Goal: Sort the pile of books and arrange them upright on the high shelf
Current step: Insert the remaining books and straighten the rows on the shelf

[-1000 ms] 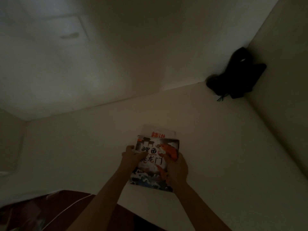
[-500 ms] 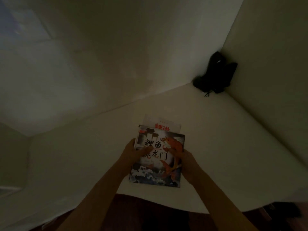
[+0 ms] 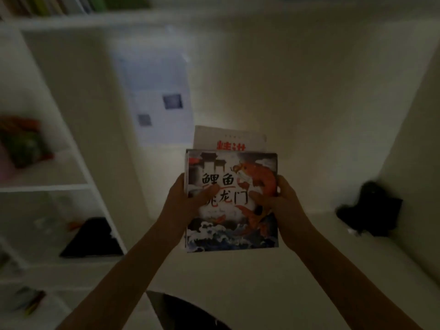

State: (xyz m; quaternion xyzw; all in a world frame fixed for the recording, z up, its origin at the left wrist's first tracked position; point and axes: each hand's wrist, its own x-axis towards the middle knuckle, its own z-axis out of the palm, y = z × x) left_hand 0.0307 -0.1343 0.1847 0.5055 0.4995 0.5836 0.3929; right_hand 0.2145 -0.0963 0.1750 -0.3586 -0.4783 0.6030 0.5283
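Head cam shows both hands carrying a small stack of books in front of a white shelf unit (image 3: 71, 186). The left hand (image 3: 183, 203) and right hand (image 3: 283, 206) each clamp a side edge, fingers curled behind, thumbs pressed flat on the carp-cover book (image 3: 232, 201). A taller white book (image 3: 229, 140) sits behind it, its top sticking up. If it were me, I'd keep the squeeze even so the back one doesn't slide, square the bottom edges first, then lift to the top shelf (image 3: 95, 19) where other spines are standing. Front cover looks glossy, orange fish over waves, dim light.
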